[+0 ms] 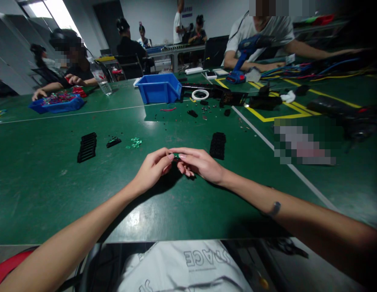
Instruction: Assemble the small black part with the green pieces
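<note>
Over the green table, my left hand and my right hand meet at the fingertips, both closed. Between them they pinch a small green and dark piece, mostly covered by the fingers. To the left lie a small pile of green circuit boards, a black part with bits around it and a row of black slotted parts. Just beyond my right hand rests a block of black parts.
Ahead stand a blue bin, a white tape roll and a blue cordless drill. Small screws and black bits lie scattered near the bin. A co-worker at left sits by a blue tray; another at right leans near cables.
</note>
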`<state>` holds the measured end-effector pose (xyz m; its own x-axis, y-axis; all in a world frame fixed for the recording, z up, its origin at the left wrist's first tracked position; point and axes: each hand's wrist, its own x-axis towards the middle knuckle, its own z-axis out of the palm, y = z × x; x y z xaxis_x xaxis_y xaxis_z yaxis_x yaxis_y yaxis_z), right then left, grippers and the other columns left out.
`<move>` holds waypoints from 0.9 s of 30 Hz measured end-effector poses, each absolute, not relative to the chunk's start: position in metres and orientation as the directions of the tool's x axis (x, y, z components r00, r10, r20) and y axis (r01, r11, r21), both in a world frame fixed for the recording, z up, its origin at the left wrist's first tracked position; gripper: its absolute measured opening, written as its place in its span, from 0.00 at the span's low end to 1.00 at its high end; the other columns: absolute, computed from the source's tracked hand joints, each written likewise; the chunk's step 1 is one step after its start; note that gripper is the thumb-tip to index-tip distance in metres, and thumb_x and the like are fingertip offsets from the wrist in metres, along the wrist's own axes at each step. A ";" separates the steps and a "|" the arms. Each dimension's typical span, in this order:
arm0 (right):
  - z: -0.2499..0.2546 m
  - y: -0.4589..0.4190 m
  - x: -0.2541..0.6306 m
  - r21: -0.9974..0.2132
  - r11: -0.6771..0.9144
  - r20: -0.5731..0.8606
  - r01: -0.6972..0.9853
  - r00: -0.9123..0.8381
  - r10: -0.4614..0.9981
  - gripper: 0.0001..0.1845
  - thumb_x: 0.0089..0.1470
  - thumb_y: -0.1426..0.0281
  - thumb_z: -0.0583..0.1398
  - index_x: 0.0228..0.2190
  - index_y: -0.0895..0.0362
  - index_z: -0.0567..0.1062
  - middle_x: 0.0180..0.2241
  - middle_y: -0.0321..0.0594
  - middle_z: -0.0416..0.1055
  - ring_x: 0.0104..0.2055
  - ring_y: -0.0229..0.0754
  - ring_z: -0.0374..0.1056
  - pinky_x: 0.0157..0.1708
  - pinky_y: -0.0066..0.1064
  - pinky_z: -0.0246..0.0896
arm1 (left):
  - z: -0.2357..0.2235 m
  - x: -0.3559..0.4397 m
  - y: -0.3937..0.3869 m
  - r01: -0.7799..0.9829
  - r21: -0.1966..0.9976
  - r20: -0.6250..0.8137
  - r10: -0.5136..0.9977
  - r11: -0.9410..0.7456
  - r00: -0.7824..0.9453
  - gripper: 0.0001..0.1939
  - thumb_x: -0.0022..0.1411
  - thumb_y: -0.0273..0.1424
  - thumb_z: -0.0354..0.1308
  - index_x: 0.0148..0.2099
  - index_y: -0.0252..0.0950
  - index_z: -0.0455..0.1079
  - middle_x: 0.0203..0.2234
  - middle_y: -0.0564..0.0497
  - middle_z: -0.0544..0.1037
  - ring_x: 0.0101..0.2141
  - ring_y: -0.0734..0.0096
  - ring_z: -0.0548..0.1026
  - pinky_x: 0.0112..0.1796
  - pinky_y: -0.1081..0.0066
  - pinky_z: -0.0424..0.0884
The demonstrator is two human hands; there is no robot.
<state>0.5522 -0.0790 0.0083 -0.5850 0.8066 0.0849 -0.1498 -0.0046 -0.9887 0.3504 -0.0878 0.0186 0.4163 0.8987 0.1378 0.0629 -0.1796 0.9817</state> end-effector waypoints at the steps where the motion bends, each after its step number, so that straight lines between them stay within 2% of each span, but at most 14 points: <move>1: 0.008 -0.079 0.552 -0.989 0.002 0.089 -0.148 -0.586 0.805 0.26 0.66 0.65 0.56 0.61 0.61 0.69 0.27 0.37 0.72 0.23 0.32 0.64 0.21 0.23 0.57 | 0.019 0.350 -0.088 0.059 0.981 0.145 0.897 -0.186 0.417 0.17 0.69 0.43 0.55 0.34 0.34 0.65 0.20 0.58 0.64 0.21 0.78 0.61 0.24 0.75 0.57; 10: 0.008 -0.079 0.552 -0.986 0.010 0.106 -0.167 -0.578 0.809 0.25 0.64 0.65 0.57 0.60 0.61 0.71 0.28 0.38 0.74 0.23 0.33 0.66 0.20 0.23 0.58 | 0.021 0.351 -0.088 0.070 0.980 0.142 0.900 -0.187 0.413 0.15 0.68 0.41 0.57 0.36 0.34 0.66 0.20 0.57 0.69 0.21 0.78 0.62 0.24 0.75 0.58; 19: 0.007 -0.077 0.553 -0.974 -0.075 0.067 -0.212 -0.592 0.803 0.27 0.61 0.68 0.54 0.60 0.64 0.70 0.28 0.41 0.76 0.23 0.36 0.67 0.20 0.25 0.56 | 0.022 0.351 -0.087 0.083 0.983 0.119 0.911 -0.164 0.394 0.16 0.67 0.42 0.57 0.35 0.34 0.66 0.19 0.57 0.67 0.20 0.78 0.62 0.24 0.75 0.57; 27: 0.009 -0.078 0.552 -0.980 -0.055 0.068 -0.190 -0.584 0.809 0.27 0.61 0.69 0.53 0.59 0.64 0.71 0.27 0.40 0.75 0.22 0.35 0.65 0.21 0.26 0.56 | 0.020 0.350 -0.087 0.060 0.986 0.116 0.908 -0.153 0.401 0.16 0.69 0.41 0.55 0.34 0.34 0.66 0.19 0.57 0.67 0.20 0.78 0.62 0.23 0.76 0.57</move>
